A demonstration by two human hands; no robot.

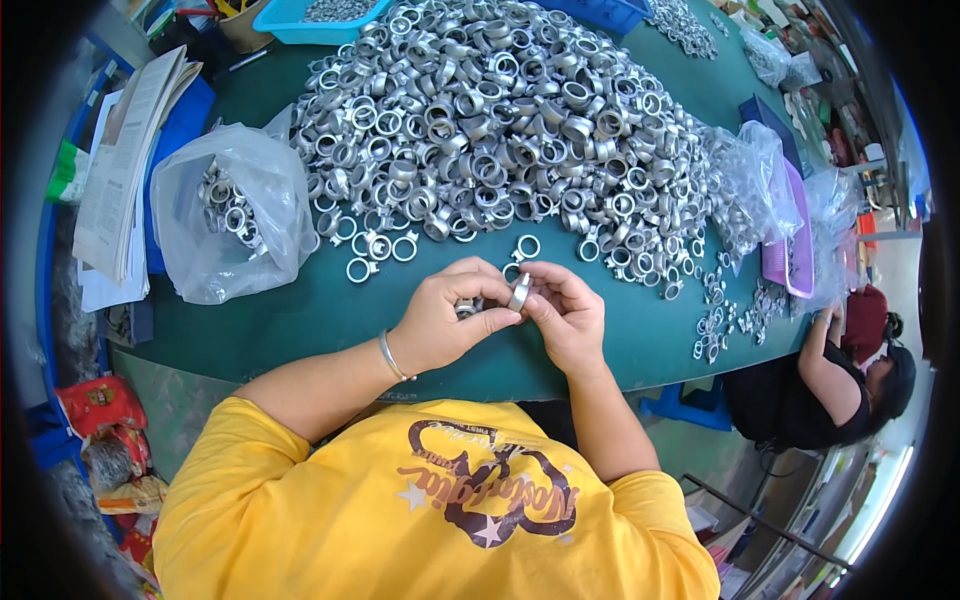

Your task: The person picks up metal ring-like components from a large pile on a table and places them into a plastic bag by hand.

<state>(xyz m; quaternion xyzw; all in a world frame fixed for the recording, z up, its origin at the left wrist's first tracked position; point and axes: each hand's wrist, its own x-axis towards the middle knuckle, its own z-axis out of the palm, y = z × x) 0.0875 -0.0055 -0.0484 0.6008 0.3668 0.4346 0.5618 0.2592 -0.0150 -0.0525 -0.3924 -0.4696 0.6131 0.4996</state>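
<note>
My left hand and my right hand meet over the near part of the green table, just short of a big heap of silver metal rings. Between both hands' thumbs and fingers is one metal ring with a small stub, held on edge. Another metal ring shows inside the curled fingers of my left hand. Just beyond my fingers, a few loose rings lie on the table, one of them close to my right fingertips. My left wrist wears a silver bangle.
A clear plastic bag holding some rings stands left of the heap, beside stacked papers. Blue trays sit at the far edge. To the right are more bagged rings, a pink basket, small loose parts and a seated person.
</note>
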